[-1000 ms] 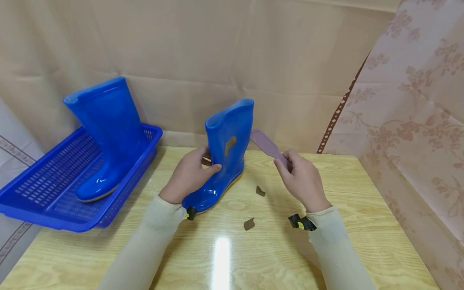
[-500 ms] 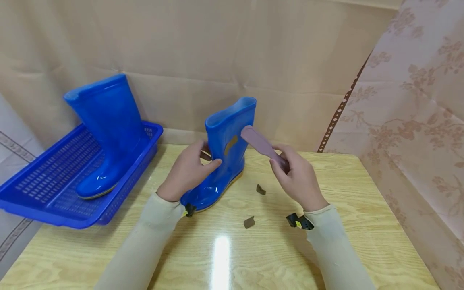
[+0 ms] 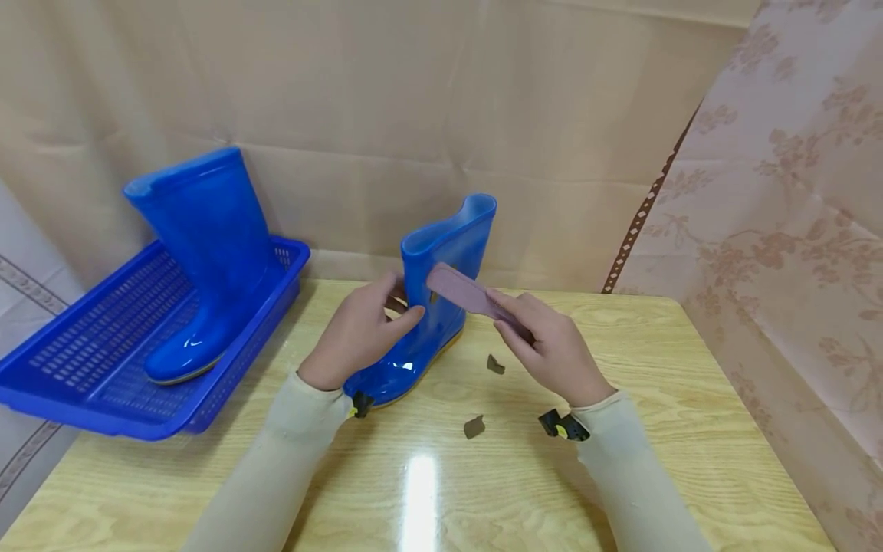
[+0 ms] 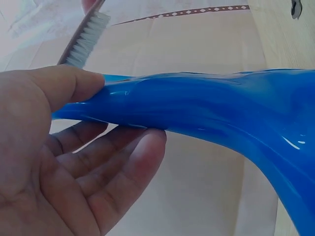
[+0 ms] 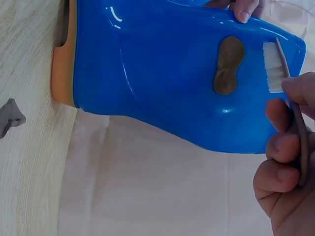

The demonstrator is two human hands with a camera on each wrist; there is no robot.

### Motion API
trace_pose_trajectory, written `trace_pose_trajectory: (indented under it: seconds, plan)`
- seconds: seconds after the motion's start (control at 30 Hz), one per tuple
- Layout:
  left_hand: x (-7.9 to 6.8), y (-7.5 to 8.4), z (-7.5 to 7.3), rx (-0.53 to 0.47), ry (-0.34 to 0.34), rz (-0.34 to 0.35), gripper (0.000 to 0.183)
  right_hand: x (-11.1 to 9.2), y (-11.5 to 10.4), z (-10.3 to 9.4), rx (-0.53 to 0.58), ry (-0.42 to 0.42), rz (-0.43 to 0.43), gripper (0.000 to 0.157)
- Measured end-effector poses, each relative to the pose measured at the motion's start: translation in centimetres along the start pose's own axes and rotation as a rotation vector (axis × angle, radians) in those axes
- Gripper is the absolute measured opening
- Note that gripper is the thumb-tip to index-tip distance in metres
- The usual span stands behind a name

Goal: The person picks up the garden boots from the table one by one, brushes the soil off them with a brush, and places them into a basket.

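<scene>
A blue rain boot with a yellowish sole stands on the wooden table. My left hand holds its shaft, thumb on one side and fingers on the other. My right hand grips a mauve-backed brush by its handle. Its white bristles face the upper shaft in the right wrist view; I cannot tell whether they touch it. A brown mud-like patch sticks to the shaft beside the bristles. In the head view the brush mostly covers this patch.
At the left, a blue plastic basket holds a second blue boot. Two brown scraps, a nearer scrap and a farther scrap, lie on the table. A beige curtain hangs behind.
My right hand has moved left with the brush, from beside the boot to in front of its shaft. The boot's top has shifted slightly right. My left hand stays at the shaft.
</scene>
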State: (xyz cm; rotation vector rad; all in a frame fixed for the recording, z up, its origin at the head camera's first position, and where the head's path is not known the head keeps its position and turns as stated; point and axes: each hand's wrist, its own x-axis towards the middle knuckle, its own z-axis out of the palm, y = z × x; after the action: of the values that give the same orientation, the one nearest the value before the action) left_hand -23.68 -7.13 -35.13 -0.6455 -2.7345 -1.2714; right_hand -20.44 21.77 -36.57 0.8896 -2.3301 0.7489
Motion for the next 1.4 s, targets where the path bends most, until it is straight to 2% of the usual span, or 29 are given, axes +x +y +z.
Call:
trace_pose_trajectory:
  seconds: [0.17,0.4,0.57,0.67,0.83,1.0,1.2,1.4]
  plan:
    - [0.00,0.05,-0.03,0.034,0.008,0.011,0.034,0.06,0.08,0.22,-0.012,0.012,-0.018,0.047]
    - [0.09,0.16,0.02,0.022,-0.004,-0.052,0.039,-0.29,0.37,0.25,-0.078,0.006,0.032,0.042]
    - [0.21,0.31,0.05,0.008,0.002,-0.072,0.042,-0.38,0.49,0.05,-0.113,-0.017,0.068,0.039]
    - [0.19,0.35,0.08,0.012,0.000,-0.073,0.041,-0.44,0.46,-0.01,-0.104,-0.009,0.084,0.039]
    - [0.04,0.31,0.16,0.052,-0.029,-0.026,0.040,-0.46,0.24,0.11,-0.024,0.035,0.063,0.041]
    - [-0.09,0.34,0.19,0.069,-0.044,-0.002,0.042,-0.34,0.00,0.41,0.017,0.000,0.047,0.042]
    - [-0.01,0.36,0.20,0.059,-0.026,-0.040,0.044,-0.24,0.04,0.25,-0.012,-0.032,0.112,0.040]
    - [-0.02,0.50,0.14,0.042,-0.013,-0.089,0.044,-0.28,0.36,0.06,-0.088,-0.036,0.124,0.037]
